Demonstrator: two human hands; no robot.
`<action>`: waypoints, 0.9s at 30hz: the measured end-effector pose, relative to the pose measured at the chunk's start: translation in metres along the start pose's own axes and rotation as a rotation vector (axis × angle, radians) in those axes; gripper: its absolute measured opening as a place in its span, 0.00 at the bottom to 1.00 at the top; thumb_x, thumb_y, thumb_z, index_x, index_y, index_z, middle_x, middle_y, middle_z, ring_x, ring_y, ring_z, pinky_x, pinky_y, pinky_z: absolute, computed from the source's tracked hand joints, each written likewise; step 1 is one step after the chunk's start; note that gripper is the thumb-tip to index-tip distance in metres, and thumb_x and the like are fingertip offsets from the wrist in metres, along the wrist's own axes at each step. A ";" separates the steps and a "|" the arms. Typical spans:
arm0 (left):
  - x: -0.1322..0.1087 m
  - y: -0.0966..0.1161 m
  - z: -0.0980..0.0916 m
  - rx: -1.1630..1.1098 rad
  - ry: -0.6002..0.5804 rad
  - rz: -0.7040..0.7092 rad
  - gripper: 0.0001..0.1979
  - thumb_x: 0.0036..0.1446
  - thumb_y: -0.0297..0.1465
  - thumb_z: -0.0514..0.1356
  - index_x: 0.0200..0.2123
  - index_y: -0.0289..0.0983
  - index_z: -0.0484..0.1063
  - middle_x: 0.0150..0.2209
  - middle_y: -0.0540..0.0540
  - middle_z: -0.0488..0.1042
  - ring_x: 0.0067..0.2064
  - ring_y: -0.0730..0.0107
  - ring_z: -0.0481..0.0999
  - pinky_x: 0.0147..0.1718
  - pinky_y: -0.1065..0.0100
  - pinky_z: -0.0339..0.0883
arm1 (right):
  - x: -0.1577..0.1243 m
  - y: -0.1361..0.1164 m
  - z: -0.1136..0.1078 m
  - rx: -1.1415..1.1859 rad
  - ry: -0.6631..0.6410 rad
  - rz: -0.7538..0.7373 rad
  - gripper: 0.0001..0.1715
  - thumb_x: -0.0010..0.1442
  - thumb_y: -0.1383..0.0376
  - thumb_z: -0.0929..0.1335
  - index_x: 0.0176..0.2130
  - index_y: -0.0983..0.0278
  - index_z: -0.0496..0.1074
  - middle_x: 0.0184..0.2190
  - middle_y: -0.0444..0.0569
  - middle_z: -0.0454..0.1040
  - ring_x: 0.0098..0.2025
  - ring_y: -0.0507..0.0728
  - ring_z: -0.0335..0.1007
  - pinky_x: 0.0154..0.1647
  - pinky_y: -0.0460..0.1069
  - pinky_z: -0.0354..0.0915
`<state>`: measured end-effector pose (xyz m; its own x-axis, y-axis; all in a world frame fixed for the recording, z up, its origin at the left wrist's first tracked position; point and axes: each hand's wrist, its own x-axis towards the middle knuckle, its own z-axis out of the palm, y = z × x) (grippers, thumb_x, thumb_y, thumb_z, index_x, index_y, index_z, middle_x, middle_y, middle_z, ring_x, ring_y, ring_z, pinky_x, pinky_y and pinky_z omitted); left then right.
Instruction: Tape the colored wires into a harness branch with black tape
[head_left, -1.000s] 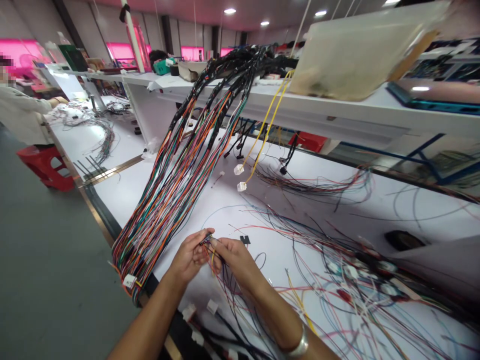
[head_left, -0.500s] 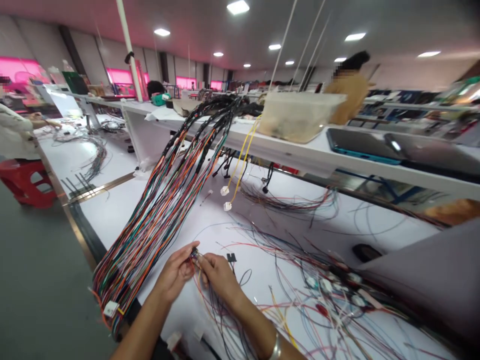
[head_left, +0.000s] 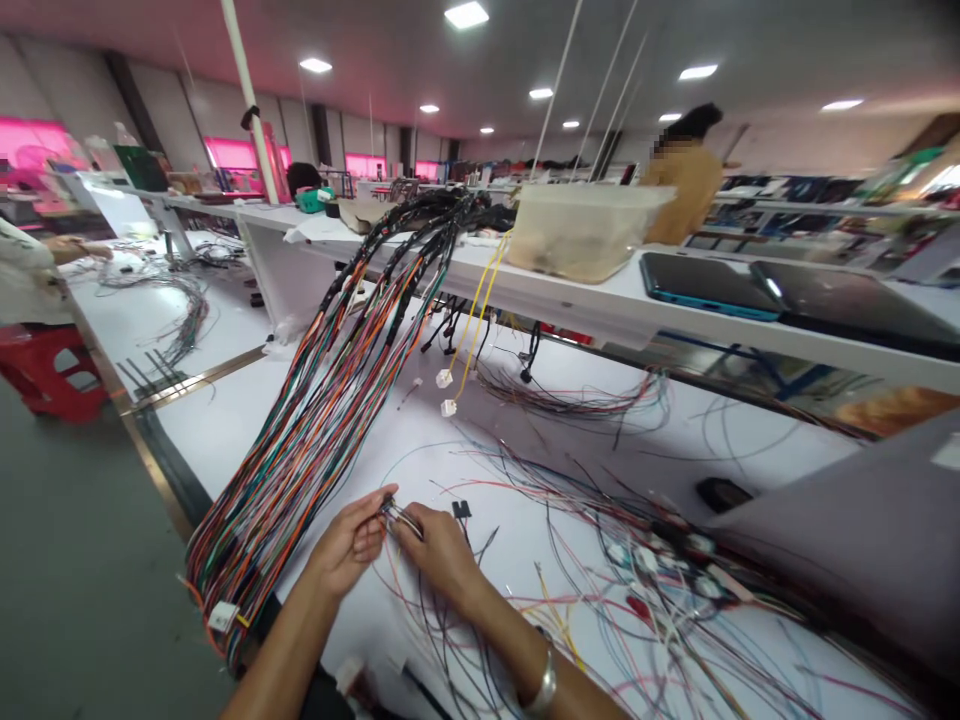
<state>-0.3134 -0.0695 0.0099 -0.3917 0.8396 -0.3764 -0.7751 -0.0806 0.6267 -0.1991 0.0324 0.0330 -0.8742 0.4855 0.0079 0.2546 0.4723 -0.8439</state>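
Observation:
My left hand (head_left: 349, 545) pinches a small dark connector (head_left: 387, 503) between thumb and fingers. Thin wires, one of them orange, run down from it. My right hand (head_left: 442, 555) is closed on slim silver tweezers (head_left: 406, 520), whose tips meet the connector; the exact contact point is too small to make out. A black connector piece (head_left: 461, 510) lies on the white table just beyond my right hand. Left of my hands, a thick bundle of coloured wires (head_left: 322, 400) hangs from the shelf down to the table's edge.
Loose wires (head_left: 555, 490) spread across the table to the right. Two white connectors (head_left: 448, 408) dangle on yellow wires. The raised shelf (head_left: 570, 290) carries a translucent bin (head_left: 585, 235) and a dark phone-like device (head_left: 705, 285). A red stool (head_left: 52, 370) stands at far left; other people are nearby.
My right hand has turned slightly, so the silver tweezers show more plainly against the connector. My left hand keeps its pinch. The whole view has shifted a little.

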 end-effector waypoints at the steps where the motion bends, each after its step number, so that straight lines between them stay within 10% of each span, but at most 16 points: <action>1: 0.000 0.000 0.001 0.007 -0.001 0.001 0.17 0.48 0.30 0.67 0.43 0.31 0.75 0.12 0.60 0.56 0.11 0.88 0.48 0.11 0.82 0.40 | 0.000 0.000 0.001 0.007 -0.007 -0.004 0.14 0.58 0.65 0.65 0.22 0.64 0.64 0.19 0.41 0.63 0.23 0.50 0.56 0.26 0.46 0.48; 6: -0.002 0.004 0.004 0.034 0.031 0.031 0.19 0.47 0.28 0.68 0.44 0.31 0.74 0.15 0.55 0.64 0.12 0.87 0.54 0.12 0.82 0.44 | 0.001 0.004 -0.021 0.099 -0.082 -0.032 0.11 0.58 0.63 0.65 0.27 0.64 0.69 0.20 0.41 0.68 0.24 0.50 0.61 0.26 0.44 0.56; 10: -0.004 0.008 0.003 0.010 0.098 0.069 0.18 0.47 0.26 0.67 0.44 0.31 0.74 0.19 0.51 0.69 0.15 0.86 0.59 0.13 0.82 0.48 | -0.007 0.010 -0.081 0.153 0.001 -0.029 0.13 0.59 0.58 0.64 0.39 0.64 0.71 0.32 0.46 0.73 0.35 0.54 0.67 0.37 0.47 0.62; 15: -0.007 0.013 0.004 -0.043 0.143 0.108 0.15 0.48 0.24 0.65 0.42 0.31 0.75 0.18 0.54 0.66 0.15 0.84 0.61 0.13 0.82 0.52 | -0.039 0.025 -0.140 0.122 0.062 0.081 0.16 0.58 0.54 0.65 0.32 0.64 0.72 0.28 0.47 0.72 0.33 0.56 0.68 0.37 0.49 0.62; 27: -0.010 0.021 0.009 -0.276 0.309 0.205 0.10 0.48 0.19 0.58 0.35 0.28 0.76 0.21 0.48 0.72 0.18 0.76 0.69 0.15 0.77 0.64 | -0.083 0.074 -0.155 0.069 0.091 0.165 0.19 0.58 0.52 0.64 0.28 0.64 0.71 0.26 0.47 0.70 0.31 0.56 0.65 0.34 0.49 0.60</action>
<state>-0.3211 -0.0751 0.0325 -0.6476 0.5949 -0.4761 -0.7529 -0.4035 0.5200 -0.0435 0.1412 0.0535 -0.7812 0.6182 -0.0875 0.3595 0.3307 -0.8726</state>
